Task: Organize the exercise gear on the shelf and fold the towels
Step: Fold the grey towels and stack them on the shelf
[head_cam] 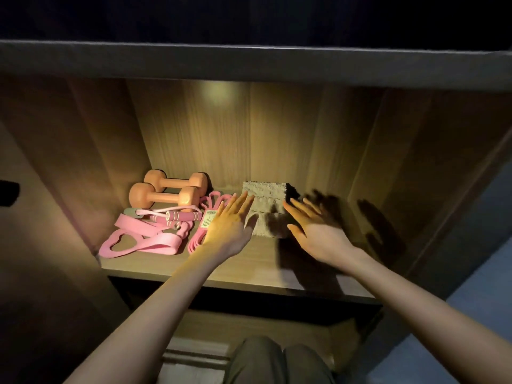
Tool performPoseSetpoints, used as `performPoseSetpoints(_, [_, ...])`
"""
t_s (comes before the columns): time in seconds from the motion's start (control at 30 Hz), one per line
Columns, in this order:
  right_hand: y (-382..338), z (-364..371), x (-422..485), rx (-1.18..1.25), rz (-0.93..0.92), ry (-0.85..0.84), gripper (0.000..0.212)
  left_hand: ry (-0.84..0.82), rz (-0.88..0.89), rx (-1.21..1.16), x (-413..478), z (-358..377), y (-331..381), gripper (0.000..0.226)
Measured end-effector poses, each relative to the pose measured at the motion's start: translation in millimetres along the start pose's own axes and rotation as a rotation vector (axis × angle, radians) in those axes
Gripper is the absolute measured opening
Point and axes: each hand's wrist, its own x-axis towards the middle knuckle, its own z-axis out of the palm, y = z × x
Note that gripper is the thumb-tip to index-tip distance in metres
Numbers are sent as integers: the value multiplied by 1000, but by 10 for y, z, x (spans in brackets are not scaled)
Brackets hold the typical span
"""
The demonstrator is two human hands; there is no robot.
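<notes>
Folded towel [264, 209] is lying on the shelf [249, 263], centre-back — long axis running front-to-back. Left hand [230, 223] and right hand [318, 231] are flanking it — fingers straight, apart. Dumbbells [169, 191] are lying crosswise, back-left corner.

Home closet: lit wooden shelf [249, 261], dumbbells [166, 194], towels [264, 200]

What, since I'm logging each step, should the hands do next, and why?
Probably press both palms in against the sides of the folded towel stack to square it. The left hand and right hand are open with straight fingers, flanking it, neither gripping anything; the dumbbells and pink bands lie grouped at left.
</notes>
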Motion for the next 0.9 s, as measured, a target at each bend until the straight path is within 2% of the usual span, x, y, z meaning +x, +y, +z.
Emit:
performPoseSetpoints(0.2, [-192, -232, -800, -39, -60, 96, 54, 53, 59, 110, -598, -337, 419, 56])
performPoseSetpoints(0.5, [-246, -256, -1560, -57, -62, 165, 55, 145, 100, 72, -1308, -440, 902, 56])
performPoseSetpoints(0.77, [-64, -138, -1893, -64, 7, 266, 54, 142, 180, 46, -1477, -326, 1175, 58])
performPoseSetpoints(0.9, [137, -89, -1886, -98, 71, 256, 53, 101, 228, 7, -1328, -147, 1259, 60])
